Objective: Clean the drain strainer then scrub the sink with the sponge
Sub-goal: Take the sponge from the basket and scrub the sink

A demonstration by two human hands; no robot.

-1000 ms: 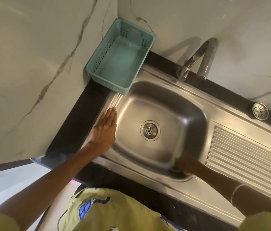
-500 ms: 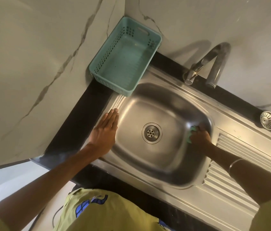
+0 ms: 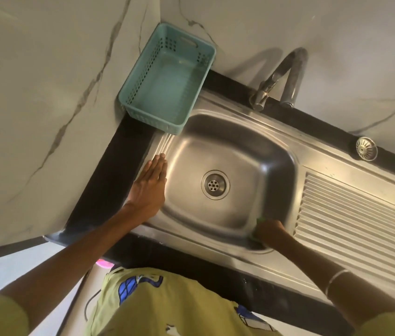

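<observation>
The stainless steel sink [image 3: 235,151] fills the middle of the view, with its round drain [image 3: 215,185] at the bottom of the basin. My right hand [image 3: 270,231] is inside the basin at its near right corner, closed on a green sponge [image 3: 260,219] that shows only at the fingertips. My left hand [image 3: 149,187] lies flat on the sink's left rim, fingers together, holding nothing. The round metal drain strainer [image 3: 366,148] lies on the black counter behind the draining board, far right.
A teal plastic basket [image 3: 167,81] stands at the back left corner, overhanging the sink rim. The curved tap [image 3: 280,78] rises behind the basin. A ribbed draining board [image 3: 354,219] runs to the right. Marble walls enclose the left and back.
My right hand with the sponge has slid from the basin's right wall to its near right corner. One second ago it was also at the near wall. My left hand has stayed put.
</observation>
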